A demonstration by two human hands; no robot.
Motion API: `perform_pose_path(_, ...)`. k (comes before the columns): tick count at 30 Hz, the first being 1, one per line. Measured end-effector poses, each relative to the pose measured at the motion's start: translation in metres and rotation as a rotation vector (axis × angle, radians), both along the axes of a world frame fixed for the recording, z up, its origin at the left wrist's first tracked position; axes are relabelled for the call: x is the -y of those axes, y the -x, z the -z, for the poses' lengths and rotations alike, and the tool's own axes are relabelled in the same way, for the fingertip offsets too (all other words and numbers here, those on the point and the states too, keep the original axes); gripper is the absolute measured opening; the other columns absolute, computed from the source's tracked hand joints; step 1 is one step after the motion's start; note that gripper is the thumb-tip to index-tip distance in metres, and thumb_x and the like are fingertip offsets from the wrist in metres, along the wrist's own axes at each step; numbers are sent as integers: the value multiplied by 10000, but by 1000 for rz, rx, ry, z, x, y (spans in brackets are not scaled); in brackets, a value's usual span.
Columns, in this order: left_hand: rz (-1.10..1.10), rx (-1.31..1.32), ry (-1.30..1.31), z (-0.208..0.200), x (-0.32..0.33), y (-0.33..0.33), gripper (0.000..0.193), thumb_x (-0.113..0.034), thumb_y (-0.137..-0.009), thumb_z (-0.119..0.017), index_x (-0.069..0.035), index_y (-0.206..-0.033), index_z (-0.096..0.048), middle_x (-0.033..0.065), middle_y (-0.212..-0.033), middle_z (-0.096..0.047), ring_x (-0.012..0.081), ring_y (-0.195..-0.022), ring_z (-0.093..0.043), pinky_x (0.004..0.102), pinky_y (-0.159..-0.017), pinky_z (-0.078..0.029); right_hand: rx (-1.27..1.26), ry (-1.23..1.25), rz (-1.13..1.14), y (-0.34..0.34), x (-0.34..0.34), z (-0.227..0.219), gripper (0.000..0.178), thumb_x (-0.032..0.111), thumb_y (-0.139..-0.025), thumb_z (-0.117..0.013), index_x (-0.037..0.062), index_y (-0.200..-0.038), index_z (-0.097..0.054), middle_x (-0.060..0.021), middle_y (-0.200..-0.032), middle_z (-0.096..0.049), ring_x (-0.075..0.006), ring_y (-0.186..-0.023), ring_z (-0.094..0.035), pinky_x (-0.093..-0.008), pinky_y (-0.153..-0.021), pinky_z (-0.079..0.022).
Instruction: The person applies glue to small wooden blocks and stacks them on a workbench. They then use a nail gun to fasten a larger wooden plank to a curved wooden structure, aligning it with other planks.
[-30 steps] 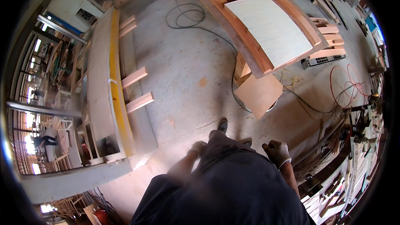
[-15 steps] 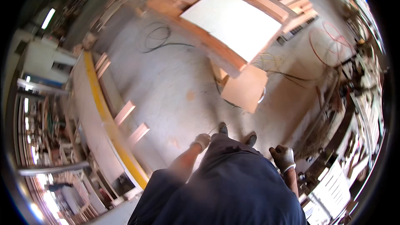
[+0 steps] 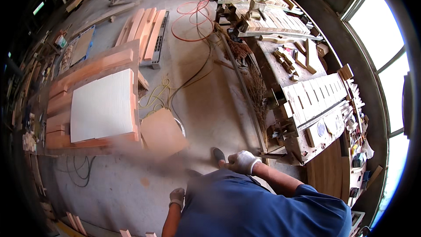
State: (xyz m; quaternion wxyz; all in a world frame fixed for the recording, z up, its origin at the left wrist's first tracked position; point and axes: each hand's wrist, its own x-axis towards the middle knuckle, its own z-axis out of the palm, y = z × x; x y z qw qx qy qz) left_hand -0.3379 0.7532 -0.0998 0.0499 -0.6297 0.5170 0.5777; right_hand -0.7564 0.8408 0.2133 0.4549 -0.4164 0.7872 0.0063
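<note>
And here's the right hand [image 3: 242, 162], in a pale glove, fingers rolled into a loose fist in front of the blue shirt [image 3: 263, 204], its thumb side toward the other arm! The left hand [image 3: 177, 195], gloved too, hangs lower beside the body, fingers curled in just the same; whether anything is tucked inside either fist, I can't tell from here. One dark shoe [image 3: 218, 154] shows just beside the right fist. Ahead of both hands and apart from them, there's the tan board [image 3: 163, 131], tilted across a round thing with a shiny rim [image 3: 180, 126], a blur smearing its near edge. Just left of that, the table [image 3: 137, 66], carrying a white sheet [image 3: 103, 107] on top of reddish planks [image 3: 105, 61]! Yellow cord [image 3: 162, 94] loops on the floor behind the board, a dark cable [image 3: 197, 77] snakes alongside, and red hose [image 3: 186, 39] coils farther back, next to a pallet [image 3: 165, 28] of pinkish timbers [image 3: 144, 30]. Over on the right, the workbench [image 3: 274, 59] bears a row of pale slats [image 3: 313, 96] and a scatter of small blocks [image 3: 285, 63], with bright windows [image 3: 377, 22] beyond!
</note>
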Motion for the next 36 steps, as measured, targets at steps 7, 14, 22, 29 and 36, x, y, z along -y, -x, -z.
perform_pose_path(7,-230,-95,-114,-2,2,1,244,-252,-921,-597,-72,-831,-735,47,-699,-663,159,-603,-591,388,-600,-514,11,20,-65,-1,17,-1,404,489,-1002,-621,154,-1111,-818,-189,-1139,-801,-419,-1123,-741,-518,-1018,-561)
perform_pose_path(14,718,246,452,15,-30,-22,241,-341,-986,-611,-187,-904,-777,153,-927,-786,384,-955,-770,561,-806,-612,-23,255,-161,18,25,25,389,467,-992,-643,98,-993,-767,-190,-1037,-786,-426,-1028,-735,-537,-948,-566)
perform_pose_path(22,632,173,147,49,-21,-8,293,-334,-1026,-592,-147,-890,-771,150,-852,-751,335,-793,-736,515,-688,-586,-47,337,167,45,-23,6,367,447,-971,-668,104,-1044,-776,-200,-1027,-783,-418,-1013,-742,-528,-924,-567)
perform_pose_path(29,182,-95,-81,75,18,17,294,-262,-1031,-606,-77,-850,-746,125,-717,-708,279,-647,-701,455,-588,-565,-277,765,464,136,-93,-5,244,330,-955,-781,100,-1037,-792,-151,-976,-786,-337,-895,-773,-445,-811,-614)
perform_pose_path(36,141,-106,-72,60,52,61,331,-197,-1026,-626,-70,-723,-669,69,-623,-616,195,-575,-621,384,-505,-492,-596,487,868,356,-130,-13,450,432,-980,-757,39,-1196,-792,-230,-1055,-815,-354,-1004,-795,-440,-931,-614)
